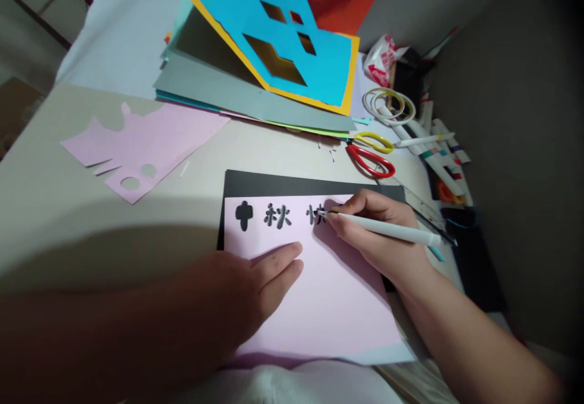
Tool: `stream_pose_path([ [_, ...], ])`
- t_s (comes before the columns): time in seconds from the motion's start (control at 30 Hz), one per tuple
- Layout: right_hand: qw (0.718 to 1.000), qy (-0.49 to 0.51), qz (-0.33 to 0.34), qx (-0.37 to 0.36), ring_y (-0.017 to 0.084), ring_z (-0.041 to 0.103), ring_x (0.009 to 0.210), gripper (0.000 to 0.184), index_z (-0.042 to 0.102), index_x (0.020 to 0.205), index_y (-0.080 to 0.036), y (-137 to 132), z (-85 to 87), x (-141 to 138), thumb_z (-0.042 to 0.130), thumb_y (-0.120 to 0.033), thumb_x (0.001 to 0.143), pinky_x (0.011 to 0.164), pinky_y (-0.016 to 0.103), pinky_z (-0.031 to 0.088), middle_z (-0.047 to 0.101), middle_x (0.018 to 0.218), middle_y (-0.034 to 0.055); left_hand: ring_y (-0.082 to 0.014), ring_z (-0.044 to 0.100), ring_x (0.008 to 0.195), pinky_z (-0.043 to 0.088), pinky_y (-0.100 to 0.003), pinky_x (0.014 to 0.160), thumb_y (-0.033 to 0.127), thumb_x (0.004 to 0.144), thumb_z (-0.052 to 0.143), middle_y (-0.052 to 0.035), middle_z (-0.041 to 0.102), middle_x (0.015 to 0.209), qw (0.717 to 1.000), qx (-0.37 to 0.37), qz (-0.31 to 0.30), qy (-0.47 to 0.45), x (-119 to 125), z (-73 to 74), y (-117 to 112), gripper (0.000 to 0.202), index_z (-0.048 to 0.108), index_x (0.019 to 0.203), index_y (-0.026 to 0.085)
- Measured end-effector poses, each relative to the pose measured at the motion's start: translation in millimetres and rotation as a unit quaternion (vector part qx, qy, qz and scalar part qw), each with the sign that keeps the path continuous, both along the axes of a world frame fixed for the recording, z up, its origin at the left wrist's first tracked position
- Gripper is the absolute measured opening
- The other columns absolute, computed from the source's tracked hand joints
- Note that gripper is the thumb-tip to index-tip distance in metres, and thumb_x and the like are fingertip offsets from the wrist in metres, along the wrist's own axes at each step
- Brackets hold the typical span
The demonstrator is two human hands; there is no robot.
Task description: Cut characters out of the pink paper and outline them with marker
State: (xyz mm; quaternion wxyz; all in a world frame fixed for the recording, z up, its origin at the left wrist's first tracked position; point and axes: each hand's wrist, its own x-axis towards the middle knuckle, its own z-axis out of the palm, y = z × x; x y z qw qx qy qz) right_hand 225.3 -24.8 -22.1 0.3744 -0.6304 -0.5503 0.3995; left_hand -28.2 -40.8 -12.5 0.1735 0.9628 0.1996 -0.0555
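Note:
My right hand (pixel 381 227) pinches a slim white pen (pixel 387 229) whose dark tip touches the third of the dark Chinese characters along the top of a pink sheet (pixel 319 306). That hand hides part of the row's right end. Fingers stretched out, my left hand (pixel 262 282) lies flat on the pink sheet below the characters. Beneath the pink sheet, a black sheet (pixel 283 182) shows along the top and left edges.
Behind the sheets lie scissors (pixel 371 160) with red and yellow handles. A blue and yellow paper cut-out (pixel 292 45) leans over stacked coloured sheets (pixel 205 84). Pink scrap paper (pixel 150 142) is at left. On the right are tape rolls (pixel 387 106), several white markers (pixel 438 154) and a ruler (pixel 415 200).

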Motion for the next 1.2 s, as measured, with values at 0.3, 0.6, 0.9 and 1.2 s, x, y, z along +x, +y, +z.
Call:
stream_pose_path([
  [0.3,1.000,-0.008,0.008,0.006,0.014,0.060,0.063,0.022,0.059,0.063,-0.022,-0.1,0.7,-0.5,0.075,-0.019,0.077,0.059,0.026,0.047,0.066,0.065,-0.0008,-0.0225,0.069,0.098,0.053,-0.030,0.067,0.016,0.083,0.054,-0.0186,0.022,0.164,1.000,0.022,-0.001,0.017,3.3,1.2,2.1,0.073,0.034,0.153,0.012],
  [0.6,1.000,-0.011,0.010,-0.012,0.011,0.049,0.056,0.021,0.059,0.063,-0.021,-0.2,1.5,1.1,0.074,-0.020,0.078,0.054,0.025,0.040,0.059,0.062,-0.0021,-0.0198,0.071,0.084,0.050,-0.031,0.054,0.016,0.079,0.053,-0.0202,0.021,0.163,0.997,0.075,-0.014,0.015,0.0,-2.0,-0.3,0.075,0.034,0.151,0.006],
  [0.9,0.999,0.034,-0.001,-0.002,0.010,0.049,0.053,0.022,0.059,0.062,-0.021,2.3,-0.7,0.7,0.074,-0.015,0.077,0.051,0.024,0.041,0.060,0.060,-0.0026,-0.0218,0.071,0.088,0.050,-0.032,0.053,0.016,0.077,0.051,-0.0203,0.022,0.163,0.996,0.084,-0.022,0.008,1.1,-5.0,1.1,0.077,0.032,0.151,0.004],
  [1.2,1.000,0.029,0.004,-0.002,0.013,0.064,0.069,0.020,0.061,0.065,-0.022,0.4,-0.8,-1.4,0.076,-0.016,0.077,0.062,0.023,0.048,0.071,0.073,-0.0009,-0.0218,0.069,0.096,0.051,-0.030,0.064,0.014,0.078,0.055,-0.0169,0.018,0.165,0.999,0.037,-0.003,0.025,2.2,-3.1,-0.2,0.080,0.030,0.155,0.013],
])
